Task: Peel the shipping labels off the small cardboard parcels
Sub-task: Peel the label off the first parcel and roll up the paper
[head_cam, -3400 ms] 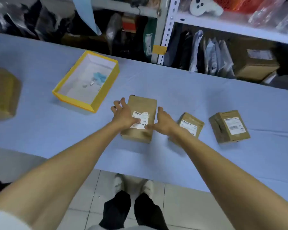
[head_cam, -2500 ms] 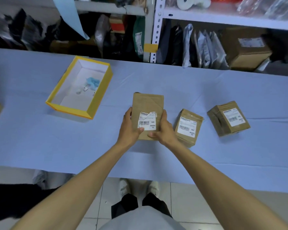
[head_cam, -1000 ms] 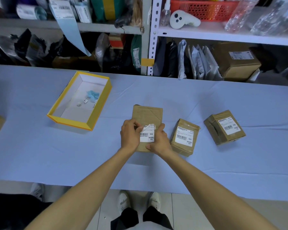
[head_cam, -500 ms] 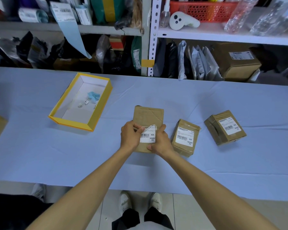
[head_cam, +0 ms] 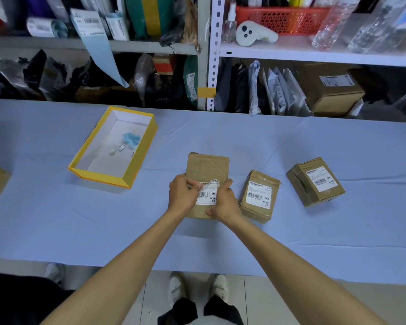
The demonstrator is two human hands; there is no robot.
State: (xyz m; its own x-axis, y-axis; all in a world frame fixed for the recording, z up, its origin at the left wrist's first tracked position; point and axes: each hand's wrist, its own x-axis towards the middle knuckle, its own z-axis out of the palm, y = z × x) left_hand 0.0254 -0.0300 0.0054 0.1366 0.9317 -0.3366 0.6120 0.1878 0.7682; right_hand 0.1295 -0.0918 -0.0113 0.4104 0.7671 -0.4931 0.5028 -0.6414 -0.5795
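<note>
Left fingers (head_cam: 192,185) pinched the label (head_cam: 206,194) by its lifted corner; right hand (head_cam: 223,202) clasped the parcel (head_cam: 208,167), another parcel (head_cam: 259,195) at 3 o'clock.

Single head-worn wide-angle view, looking forward and steeply down from above the person's own forearms onto the blue table (head_cam: 56,219), near enough to read label print. Its upper edge reaches the shelving (head_cam: 209,50) behind; its lower edge takes in floor and shoes (head_cam: 177,286).
</note>
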